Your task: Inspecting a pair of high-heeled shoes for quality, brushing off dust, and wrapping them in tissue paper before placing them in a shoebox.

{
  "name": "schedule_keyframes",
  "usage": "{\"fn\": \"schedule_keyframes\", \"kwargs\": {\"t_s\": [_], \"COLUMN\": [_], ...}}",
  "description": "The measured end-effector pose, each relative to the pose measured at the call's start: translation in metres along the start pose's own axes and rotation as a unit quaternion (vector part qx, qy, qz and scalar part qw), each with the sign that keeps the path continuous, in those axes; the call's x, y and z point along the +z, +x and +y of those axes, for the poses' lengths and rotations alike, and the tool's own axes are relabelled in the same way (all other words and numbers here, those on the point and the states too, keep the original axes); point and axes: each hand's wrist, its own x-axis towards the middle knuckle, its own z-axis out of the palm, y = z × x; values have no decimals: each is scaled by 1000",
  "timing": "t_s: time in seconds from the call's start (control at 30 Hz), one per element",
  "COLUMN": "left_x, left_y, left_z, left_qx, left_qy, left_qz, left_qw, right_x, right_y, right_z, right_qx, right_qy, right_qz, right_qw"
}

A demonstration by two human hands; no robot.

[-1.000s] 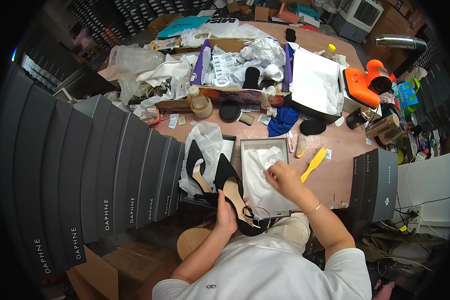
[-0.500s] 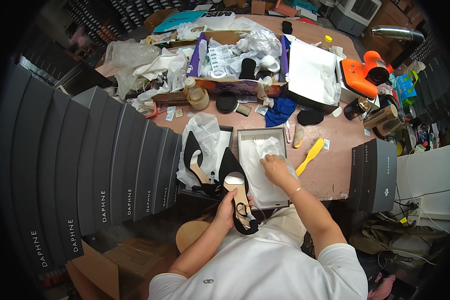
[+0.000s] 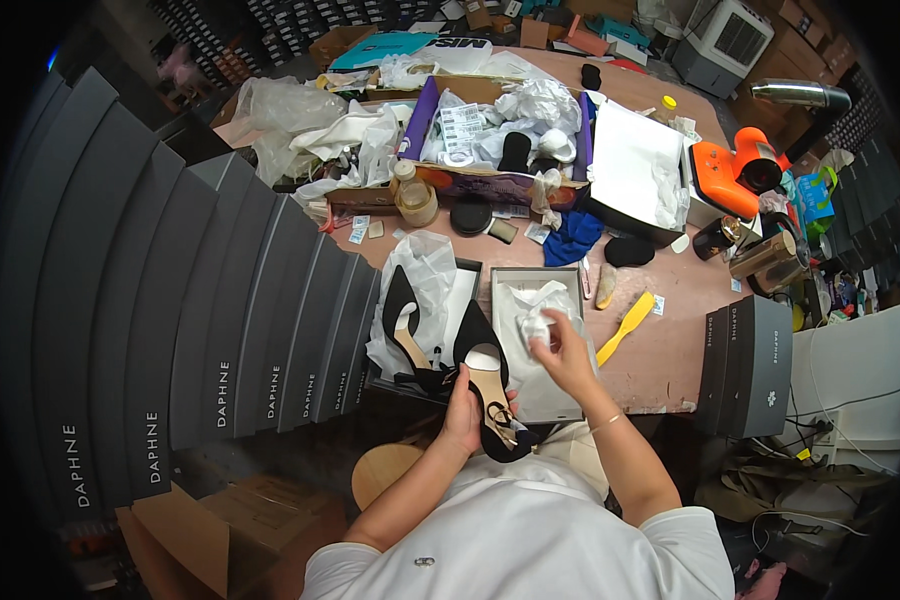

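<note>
My left hand (image 3: pixel 460 418) grips a black pointed shoe (image 3: pixel 489 385) with a beige insole, its toe pointing away from me and a strap and small tag near the heel. A crumpled wad of white tissue paper (image 3: pixel 536 326) is pinched in the fingers of my right hand (image 3: pixel 564 358), above a shallow grey box (image 3: pixel 497 283) lined with white paper. Left of that, the matching black shoe (image 3: pixel 400 298) lies on white tissue (image 3: pixel 432 258) in another open box. My fingers partly hide the held shoe's side.
Tall stacks of dark grey shoeboxes (image 3: pixel 200 330) flank the left, with a smaller stack (image 3: pixel 753 365) at right. A yellow brush (image 3: pixel 626 328), blue cloth (image 3: pixel 573 238) and glass bottle (image 3: pixel 415 200) lie farther out, before a purple box (image 3: pixel 587 135) of crumpled paper. An orange device (image 3: pixel 722 180) stands far right.
My right hand has come up slightly from the paper in the box with a crumpled wad in its fingers. The left hand still holds the shoe. The whole view has shifted a little.
</note>
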Motion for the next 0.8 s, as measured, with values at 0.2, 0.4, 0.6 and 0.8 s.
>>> {"fn": "schedule_keyframes", "kwargs": {"t_s": [0.2, 0.4, 0.6, 0.8], "left_x": [6, 24, 58, 61], "left_y": [7, 2, 2, 13], "left_z": [-28, -14, -36, -54], "left_qx": [42, -43, -106, -96], "left_qy": [72, 95, 101, 120], "left_qz": [6, -30, -42, -57], "left_qw": [996, 994, 988, 987], "right_x": [37, 12, -9, -35], "right_y": [-25, -36, -32, -20], "right_z": [-12, -2, 4, 30], "right_qx": [-254, -263, -225, -208], "right_qy": [-190, -220, -229, -132], "right_qz": [45, -18, 70, 63], "right_qw": [947, 939, 944, 967]}}
